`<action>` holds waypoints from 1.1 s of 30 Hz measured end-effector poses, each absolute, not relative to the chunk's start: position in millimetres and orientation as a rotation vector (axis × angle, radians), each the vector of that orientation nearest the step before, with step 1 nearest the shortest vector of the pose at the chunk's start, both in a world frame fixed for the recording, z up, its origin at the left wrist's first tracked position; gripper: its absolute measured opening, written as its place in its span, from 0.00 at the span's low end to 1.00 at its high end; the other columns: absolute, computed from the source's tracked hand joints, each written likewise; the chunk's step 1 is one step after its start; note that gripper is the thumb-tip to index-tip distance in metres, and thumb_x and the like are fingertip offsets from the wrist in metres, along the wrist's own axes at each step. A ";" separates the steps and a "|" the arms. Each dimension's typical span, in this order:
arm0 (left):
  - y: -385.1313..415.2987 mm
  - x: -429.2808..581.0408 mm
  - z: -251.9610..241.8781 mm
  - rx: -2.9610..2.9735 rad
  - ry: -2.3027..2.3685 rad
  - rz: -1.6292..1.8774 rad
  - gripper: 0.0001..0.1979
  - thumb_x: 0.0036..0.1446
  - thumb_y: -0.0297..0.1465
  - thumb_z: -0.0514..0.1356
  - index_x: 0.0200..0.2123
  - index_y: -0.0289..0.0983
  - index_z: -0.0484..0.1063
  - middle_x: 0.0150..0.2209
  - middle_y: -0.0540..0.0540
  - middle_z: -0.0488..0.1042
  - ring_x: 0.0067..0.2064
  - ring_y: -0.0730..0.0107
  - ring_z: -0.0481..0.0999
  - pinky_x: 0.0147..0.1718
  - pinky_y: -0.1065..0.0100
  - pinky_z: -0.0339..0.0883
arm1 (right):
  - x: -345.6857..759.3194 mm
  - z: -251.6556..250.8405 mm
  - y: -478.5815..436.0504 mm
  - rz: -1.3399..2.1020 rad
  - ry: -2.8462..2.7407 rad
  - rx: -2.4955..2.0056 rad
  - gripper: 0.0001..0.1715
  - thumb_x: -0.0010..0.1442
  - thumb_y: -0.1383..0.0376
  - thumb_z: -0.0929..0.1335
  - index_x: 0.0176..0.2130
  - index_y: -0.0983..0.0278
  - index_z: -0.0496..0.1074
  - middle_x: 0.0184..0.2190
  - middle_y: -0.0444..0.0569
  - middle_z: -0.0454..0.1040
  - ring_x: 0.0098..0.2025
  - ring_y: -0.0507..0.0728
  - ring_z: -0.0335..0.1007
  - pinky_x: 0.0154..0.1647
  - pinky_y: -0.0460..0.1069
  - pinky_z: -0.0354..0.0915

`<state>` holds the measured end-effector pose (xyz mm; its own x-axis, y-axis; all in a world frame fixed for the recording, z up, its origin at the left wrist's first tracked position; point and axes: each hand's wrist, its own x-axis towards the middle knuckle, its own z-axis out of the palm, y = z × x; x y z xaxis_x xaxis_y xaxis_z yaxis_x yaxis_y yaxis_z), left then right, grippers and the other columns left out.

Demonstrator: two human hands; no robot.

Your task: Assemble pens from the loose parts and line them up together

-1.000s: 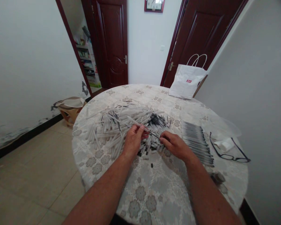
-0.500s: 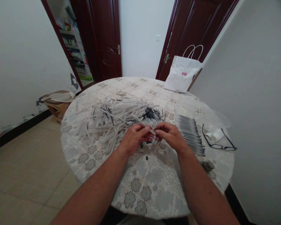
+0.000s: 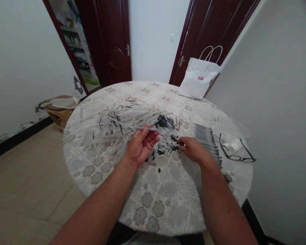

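Note:
My left hand [image 3: 142,144] is turned partly palm up. Its thumb and index finger pinch a whitish pen barrel [image 3: 153,129], which points to the right. Down at the right edge of the heap of small parts, the fingertips of my right hand [image 3: 190,147] are pressed together; whatever they grip is too small to name. Between the two hands lie small black and clear pieces [image 3: 164,149], which look like pen caps and plugs. Behind my left hand spreads a big pile of whitish tubes [image 3: 135,117], with thin dark rods [image 3: 163,121] among them.
A row of pens [image 3: 205,137] lies side by side at the right, near black-framed glasses [image 3: 236,158] and a crumpled white tissue [image 3: 233,145]. A white paper bag [image 3: 199,78] stands at the table's back right. One black piece [image 3: 159,170] sits alone on the patterned tablecloth [image 3: 165,200].
My hands have come apart. The left hand moved left with the barrel and opened its lower fingers; the right hand went right and down to the small parts.

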<state>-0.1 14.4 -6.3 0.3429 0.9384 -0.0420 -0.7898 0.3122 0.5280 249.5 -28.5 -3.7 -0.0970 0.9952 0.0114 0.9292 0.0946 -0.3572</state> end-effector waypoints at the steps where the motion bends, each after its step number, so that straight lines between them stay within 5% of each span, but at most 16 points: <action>1: 14.4 0.0 -6.4 0.460 0.375 1.176 0.06 0.59 0.30 0.67 0.40 0.37 0.76 0.38 0.47 0.83 0.39 0.67 0.84 0.37 0.68 0.79 | 251.6 -6.2 -28.1 0.373 -2.144 -1.971 0.12 0.59 0.69 0.68 0.42 0.62 0.79 0.38 0.53 0.81 0.40 0.59 0.74 0.40 0.49 0.61; 10: 15.6 0.2 -8.8 0.513 0.410 1.190 0.09 0.57 0.29 0.68 0.41 0.38 0.76 0.39 0.47 0.83 0.42 0.65 0.84 0.40 0.67 0.78 | 241.2 0.9 -30.4 0.494 -2.178 -1.887 0.10 0.57 0.70 0.69 0.39 0.62 0.79 0.36 0.51 0.80 0.37 0.57 0.73 0.37 0.48 0.59; 16: 15.4 1.0 -9.1 0.543 0.399 1.204 0.10 0.56 0.29 0.69 0.42 0.38 0.75 0.40 0.47 0.83 0.43 0.65 0.84 0.43 0.65 0.78 | 190.1 9.2 -50.8 0.858 -2.439 -1.504 0.10 0.59 0.62 0.71 0.42 0.59 0.78 0.33 0.46 0.80 0.32 0.55 0.74 0.32 0.46 0.59; 24: 16.4 -0.3 -11.5 0.546 0.405 1.214 0.12 0.53 0.29 0.71 0.41 0.38 0.76 0.40 0.47 0.83 0.44 0.64 0.83 0.42 0.64 0.78 | 152.0 1.9 -65.2 0.557 -2.631 -1.630 0.05 0.59 0.68 0.67 0.36 0.62 0.75 0.31 0.52 0.80 0.31 0.56 0.73 0.28 0.48 0.51; 33: 13.9 2.8 -10.9 0.638 0.407 1.208 0.11 0.53 0.29 0.71 0.41 0.37 0.76 0.39 0.46 0.82 0.44 0.62 0.83 0.43 0.63 0.77 | 171.6 4.7 -35.8 0.688 -1.515 -1.321 0.10 0.64 0.58 0.67 0.43 0.61 0.71 0.35 0.47 0.77 0.34 0.55 0.73 0.34 0.48 0.65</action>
<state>2.8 13.9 -10.9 0.3164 0.9477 0.0418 -0.7289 0.2147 0.6501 171.6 -35.8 4.7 0.0643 0.9519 0.2997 0.4009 0.2504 -0.8812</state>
